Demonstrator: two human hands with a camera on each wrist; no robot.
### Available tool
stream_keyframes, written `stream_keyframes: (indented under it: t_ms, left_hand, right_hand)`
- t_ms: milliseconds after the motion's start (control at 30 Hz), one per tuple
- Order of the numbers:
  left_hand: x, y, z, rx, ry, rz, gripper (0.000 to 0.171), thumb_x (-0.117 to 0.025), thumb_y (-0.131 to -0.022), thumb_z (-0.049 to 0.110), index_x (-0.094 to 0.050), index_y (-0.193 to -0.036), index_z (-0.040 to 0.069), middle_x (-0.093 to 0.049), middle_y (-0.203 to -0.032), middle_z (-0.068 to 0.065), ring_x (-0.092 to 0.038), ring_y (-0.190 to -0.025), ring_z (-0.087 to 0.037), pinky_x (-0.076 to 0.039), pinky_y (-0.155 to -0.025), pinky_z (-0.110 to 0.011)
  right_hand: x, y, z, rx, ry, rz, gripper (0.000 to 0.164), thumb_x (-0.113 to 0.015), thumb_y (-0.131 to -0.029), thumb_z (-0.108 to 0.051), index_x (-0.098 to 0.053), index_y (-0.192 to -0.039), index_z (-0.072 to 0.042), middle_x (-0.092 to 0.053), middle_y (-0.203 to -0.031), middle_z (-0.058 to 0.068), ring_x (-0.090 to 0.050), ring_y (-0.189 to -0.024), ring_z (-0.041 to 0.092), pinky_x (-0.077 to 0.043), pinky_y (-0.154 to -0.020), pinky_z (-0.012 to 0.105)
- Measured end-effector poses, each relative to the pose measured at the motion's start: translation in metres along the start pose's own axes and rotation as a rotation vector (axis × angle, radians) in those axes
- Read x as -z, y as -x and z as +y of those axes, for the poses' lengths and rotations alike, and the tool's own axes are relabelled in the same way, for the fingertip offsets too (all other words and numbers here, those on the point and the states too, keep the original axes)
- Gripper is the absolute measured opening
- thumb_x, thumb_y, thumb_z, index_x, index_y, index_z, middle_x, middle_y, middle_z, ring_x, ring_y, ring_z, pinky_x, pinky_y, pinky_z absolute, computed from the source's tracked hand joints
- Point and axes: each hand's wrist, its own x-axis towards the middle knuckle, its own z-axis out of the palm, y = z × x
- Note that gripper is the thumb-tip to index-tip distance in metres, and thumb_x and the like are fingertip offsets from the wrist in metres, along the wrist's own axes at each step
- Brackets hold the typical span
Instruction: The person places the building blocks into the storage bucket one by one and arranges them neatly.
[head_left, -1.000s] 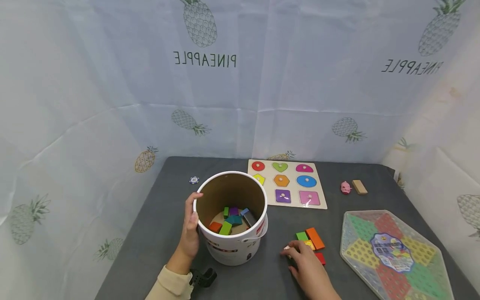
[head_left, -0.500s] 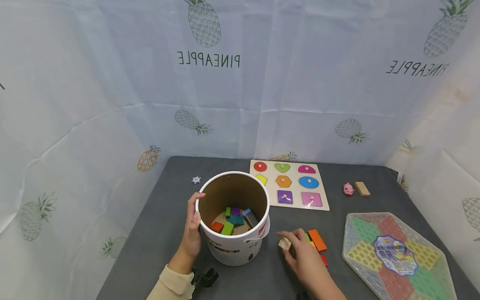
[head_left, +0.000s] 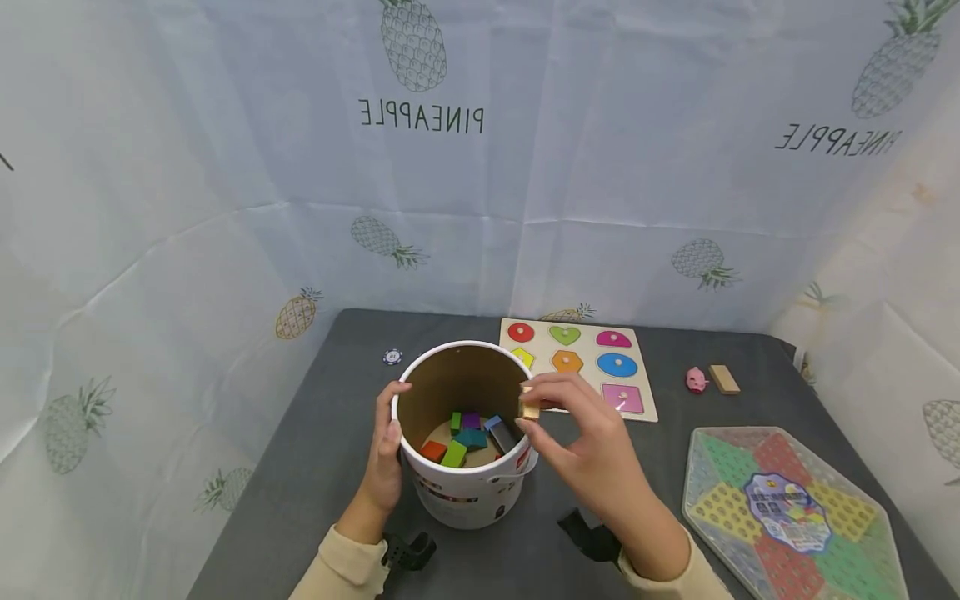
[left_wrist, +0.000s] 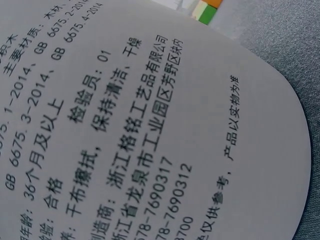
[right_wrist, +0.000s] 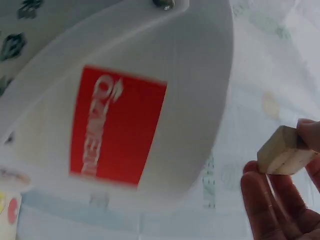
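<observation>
A white bucket (head_left: 465, 500) with a pale rim stands on the dark table; several coloured blocks (head_left: 471, 440) lie on its floor. My left hand (head_left: 382, 454) holds the bucket's left side, fingertips at the rim. Between the thumb and fingers of my right hand (head_left: 592, 433) is a plain wooden block (head_left: 529, 406), pinched just over the bucket's right rim. The right wrist view shows this wooden block (right_wrist: 282, 150) in the fingertips, beside the bucket's wall (right_wrist: 195, 115). Printed text covers the bucket wall (left_wrist: 200, 125) in the left wrist view.
A shape puzzle board (head_left: 643, 400) lies behind the bucket, partly covered by my right hand. Right of it are a pink pig figure (head_left: 696, 380), another wooden block (head_left: 724, 379) and a hexagonal game box (head_left: 795, 508). A poker chip (head_left: 392, 357) lies back left. A green block (left_wrist: 206, 15) shows past the bucket.
My right hand has lifted the wooden block from beside the coloured blocks on the table and carried it up and left to the bucket's rim. My left hand stays on the bucket.
</observation>
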Motion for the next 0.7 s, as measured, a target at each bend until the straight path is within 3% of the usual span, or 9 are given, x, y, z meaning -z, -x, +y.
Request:
stream_keyframes:
  t_ms: [167,267,367,467,567,700]
  left_hand:
    - [-0.001,0.0,-0.001,0.016,-0.016,-0.003,0.05,-0.023,-0.098,0.029,-0.025,-0.14,0.002,-0.026,-0.14,-0.02,-0.03,-0.124,-0.039,-0.029,-0.099,-0.044]
    - [-0.002,0.001,-0.001,0.03,-0.024,-0.01,0.05,-0.023,-0.098,0.031,-0.025,-0.14,0.003,-0.027,-0.14,-0.019,-0.03,-0.123,-0.039,-0.029,-0.098,-0.044]
    - [-0.001,0.001,0.0,0.031,-0.016,-0.015,0.051,-0.023,-0.099,0.031,-0.025,-0.14,0.002,-0.027,-0.14,-0.02,-0.032,-0.121,-0.041,-0.031,-0.096,-0.044]
    - [0.001,0.001,0.001,0.026,-0.012,-0.009,0.051,-0.022,-0.099,0.032,-0.024,-0.14,0.002,-0.027,-0.14,-0.021,-0.034,-0.12,-0.043,-0.033,-0.096,-0.044]
    - [0.002,0.0,0.001,0.017,-0.015,-0.005,0.052,-0.022,-0.098,0.032,-0.024,-0.14,0.001,-0.027,-0.14,-0.021,-0.033,-0.12,-0.044,-0.033,-0.095,-0.044]
    - [0.002,0.0,0.0,0.005,-0.014,-0.005,0.052,-0.023,-0.099,0.032,-0.025,-0.14,0.001,-0.028,-0.141,-0.019,-0.033,-0.12,-0.043,-0.032,-0.096,-0.042]
  right_hand:
    - [-0.028,-0.021,0.004,-0.018,-0.089,-0.193,0.028,-0.076,-0.081,-0.009,-0.063,-0.105,-0.017,-0.058,-0.112,-0.006,-0.059,-0.095,0.008,-0.051,-0.079,0.027]
    - [-0.041,-0.024,0.008,-0.048,0.018,-0.348,0.023,-0.074,-0.083,-0.019,-0.063,-0.103,-0.024,-0.055,-0.103,-0.015,-0.055,-0.086,0.001,-0.05,-0.072,0.021]
    - [-0.047,-0.025,0.01,-0.011,0.178,-0.444,0.02,-0.075,-0.082,-0.026,-0.064,-0.099,-0.028,-0.052,-0.094,-0.018,-0.049,-0.072,-0.002,-0.043,-0.059,0.02]
    - [-0.05,-0.029,0.009,-0.007,0.256,-0.485,0.019,-0.073,-0.083,-0.028,-0.065,-0.1,-0.028,-0.055,-0.096,-0.018,-0.05,-0.072,-0.002,-0.042,-0.057,0.021]
    - [-0.05,-0.03,0.007,-0.016,0.268,-0.492,0.019,-0.071,-0.085,-0.031,-0.066,-0.103,-0.028,-0.057,-0.106,-0.017,-0.055,-0.084,-0.001,-0.047,-0.067,0.023]
    - [-0.04,-0.015,0.007,0.024,0.177,-0.369,0.023,-0.073,-0.085,-0.027,-0.066,-0.106,-0.024,-0.054,-0.118,-0.01,-0.053,-0.105,0.006,-0.048,-0.083,0.026]
